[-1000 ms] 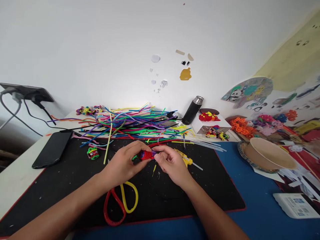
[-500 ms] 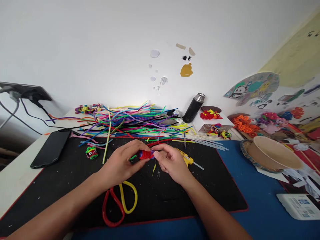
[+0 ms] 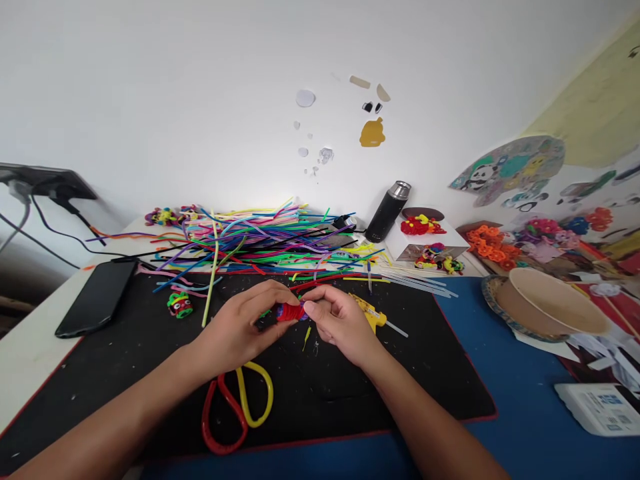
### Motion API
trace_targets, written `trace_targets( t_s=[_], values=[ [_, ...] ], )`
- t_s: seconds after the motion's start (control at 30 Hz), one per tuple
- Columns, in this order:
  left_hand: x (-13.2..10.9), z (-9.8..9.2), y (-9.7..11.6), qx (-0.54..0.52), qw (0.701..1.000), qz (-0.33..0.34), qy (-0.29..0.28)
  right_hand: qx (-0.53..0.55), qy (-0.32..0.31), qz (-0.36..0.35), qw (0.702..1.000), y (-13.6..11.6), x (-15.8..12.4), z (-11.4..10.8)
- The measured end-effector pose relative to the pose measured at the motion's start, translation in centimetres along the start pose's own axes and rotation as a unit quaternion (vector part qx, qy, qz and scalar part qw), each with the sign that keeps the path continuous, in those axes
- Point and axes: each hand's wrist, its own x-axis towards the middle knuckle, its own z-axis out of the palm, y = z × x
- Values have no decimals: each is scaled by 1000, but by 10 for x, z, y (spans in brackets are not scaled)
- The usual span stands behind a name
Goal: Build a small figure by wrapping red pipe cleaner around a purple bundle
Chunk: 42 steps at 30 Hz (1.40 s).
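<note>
Between my hands, above the black mat (image 3: 350,393), is a small coiled pipe-cleaner piece (image 3: 290,311) in red and purple. My left hand (image 3: 253,319) grips it from the left, thumb below and fingers above. My right hand (image 3: 340,323) pinches its right end between thumb and index finger; the exact spot is covered by the fingertips. Scissors (image 3: 223,412) with one red and one yellow handle lie under my left wrist, their blades out of sight. A yellow glue gun (image 3: 373,315) with a clear stick rests behind my right hand.
Many loose pipe cleaners (image 3: 250,233) pile along the wall. A phone (image 3: 97,297) lies at left, near a small green and red pipe-cleaner figure (image 3: 180,305). A black thermos (image 3: 387,212), a white box (image 3: 400,245) and a bowl (image 3: 555,303) stand to the right.
The whole view has shifted slightly. Both hands keep their hold on the coiled piece, with the right fingertips a little closer in on its end.
</note>
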Motion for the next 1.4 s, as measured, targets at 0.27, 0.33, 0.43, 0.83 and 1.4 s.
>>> trace_targets(
  t_s=[0.27,0.33,0.43,0.83,1.4],
  values=[
    [-2,-2,0,10,1000,14,-13,51,-18,17,998,0,0,3],
    [-1,-3,1,8,1000,16,-13,62,-21,22,998,0,-1,3],
    [0,-4,2,4,1000,18,-12,70,-21,32,997,-1,-1,4],
    [4,-9,9,-45,999,16,-19,106,-71,90,988,1,-4,1],
    [6,-30,-3,-286,942,-170,-43,163,-166,108,966,-7,-1,25]
  ],
)
